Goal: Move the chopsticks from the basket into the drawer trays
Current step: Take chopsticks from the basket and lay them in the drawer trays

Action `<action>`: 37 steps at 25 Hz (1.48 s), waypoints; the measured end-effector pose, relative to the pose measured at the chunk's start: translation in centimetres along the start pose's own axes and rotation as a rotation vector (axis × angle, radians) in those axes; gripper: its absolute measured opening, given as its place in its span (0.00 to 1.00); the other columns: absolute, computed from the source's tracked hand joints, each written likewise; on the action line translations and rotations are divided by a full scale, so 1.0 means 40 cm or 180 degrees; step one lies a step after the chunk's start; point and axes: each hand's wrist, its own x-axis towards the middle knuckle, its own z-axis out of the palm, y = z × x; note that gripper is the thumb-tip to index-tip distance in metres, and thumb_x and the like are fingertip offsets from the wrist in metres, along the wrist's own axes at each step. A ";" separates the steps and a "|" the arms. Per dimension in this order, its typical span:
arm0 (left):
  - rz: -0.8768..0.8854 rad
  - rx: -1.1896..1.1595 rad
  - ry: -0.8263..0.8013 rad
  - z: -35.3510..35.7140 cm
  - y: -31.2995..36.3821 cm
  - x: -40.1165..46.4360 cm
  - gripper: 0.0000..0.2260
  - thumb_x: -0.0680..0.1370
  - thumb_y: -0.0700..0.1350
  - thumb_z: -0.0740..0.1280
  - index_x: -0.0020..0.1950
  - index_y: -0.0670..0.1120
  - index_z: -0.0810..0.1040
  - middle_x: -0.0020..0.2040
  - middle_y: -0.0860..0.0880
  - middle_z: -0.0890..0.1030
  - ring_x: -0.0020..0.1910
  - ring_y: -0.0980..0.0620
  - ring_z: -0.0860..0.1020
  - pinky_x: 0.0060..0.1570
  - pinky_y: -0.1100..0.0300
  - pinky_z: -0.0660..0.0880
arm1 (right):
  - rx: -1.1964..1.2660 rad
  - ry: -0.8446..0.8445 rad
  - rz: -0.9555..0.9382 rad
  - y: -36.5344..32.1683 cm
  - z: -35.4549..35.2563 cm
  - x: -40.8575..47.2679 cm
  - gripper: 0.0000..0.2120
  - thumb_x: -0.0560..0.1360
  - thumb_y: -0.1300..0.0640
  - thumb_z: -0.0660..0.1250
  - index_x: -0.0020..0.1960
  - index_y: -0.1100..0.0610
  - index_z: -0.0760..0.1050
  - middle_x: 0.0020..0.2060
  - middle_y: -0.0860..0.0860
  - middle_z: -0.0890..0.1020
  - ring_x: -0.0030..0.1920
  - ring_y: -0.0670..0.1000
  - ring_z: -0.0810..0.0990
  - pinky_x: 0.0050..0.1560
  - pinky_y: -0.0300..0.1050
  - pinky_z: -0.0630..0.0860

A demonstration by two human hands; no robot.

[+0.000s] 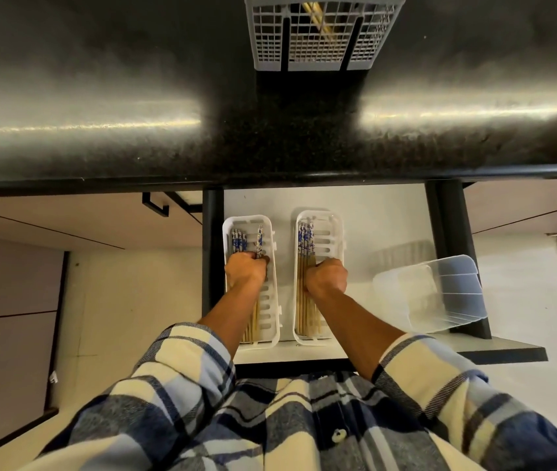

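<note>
Drawer [389, 212] open below black countertop [100, 96]. Two white slotted trays side by side on drawer floor: left tray [272, 300], right tray [335, 232]. Blue-patterned chopsticks lying lengthwise in both, decorated ends toward countertop. Left hand [245, 270] down in left tray, fingers curled around one chopstick [259, 241] set apart from bundle [238, 241] at tray's left side. Right hand [326, 278] down in right tray, fingers clenched over bundle of chopsticks [306, 241] there; whether grasping or only pressing, cannot tell. Grey cutlery basket [324, 32] on countertop at far edge, well apart from trays, wooden chopsticks [316, 15] visible inside. Clear plastic container [440, 294] tipped on its side at drawer's right end, beside right tray. Plaid sleeves [182, 355] on both forearms.
</note>
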 end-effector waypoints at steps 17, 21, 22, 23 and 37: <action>0.0529 0.1266 0.0218 0.007 -0.018 -0.011 0.12 0.77 0.43 0.70 0.58 0.39 0.79 0.54 0.41 0.82 0.50 0.43 0.82 0.48 0.52 0.82 | -0.0393 0.0108 -0.0176 0.025 -0.003 -0.015 0.14 0.78 0.64 0.63 0.63 0.64 0.72 0.55 0.60 0.81 0.53 0.60 0.83 0.52 0.53 0.82; 0.0629 0.1317 0.0264 0.010 -0.022 -0.018 0.12 0.78 0.43 0.69 0.59 0.40 0.78 0.55 0.41 0.82 0.51 0.42 0.82 0.50 0.50 0.82 | -0.0376 0.0164 -0.0213 0.031 -0.008 -0.020 0.13 0.79 0.63 0.62 0.63 0.64 0.72 0.55 0.60 0.81 0.53 0.61 0.82 0.53 0.52 0.82; 0.0670 0.1316 0.0284 0.009 -0.023 -0.020 0.12 0.78 0.43 0.69 0.60 0.40 0.77 0.55 0.41 0.81 0.52 0.41 0.82 0.51 0.50 0.81 | -0.0383 0.0157 -0.0217 0.029 -0.010 -0.023 0.13 0.79 0.63 0.62 0.63 0.64 0.71 0.56 0.60 0.80 0.54 0.60 0.82 0.53 0.50 0.81; 0.0707 0.1317 0.0307 0.007 -0.023 -0.023 0.12 0.79 0.43 0.67 0.61 0.41 0.76 0.56 0.41 0.81 0.53 0.41 0.81 0.52 0.49 0.81 | -0.0383 0.0158 -0.0226 0.028 -0.012 -0.026 0.14 0.80 0.62 0.62 0.64 0.64 0.70 0.56 0.60 0.80 0.55 0.60 0.81 0.53 0.50 0.79; 0.0946 0.1927 0.0189 -0.008 -0.031 -0.047 0.10 0.83 0.42 0.60 0.61 0.42 0.76 0.55 0.42 0.81 0.54 0.43 0.81 0.53 0.51 0.80 | -0.0478 -0.0098 -0.0195 0.037 -0.009 -0.018 0.12 0.75 0.65 0.63 0.58 0.64 0.75 0.50 0.59 0.82 0.48 0.60 0.84 0.48 0.54 0.84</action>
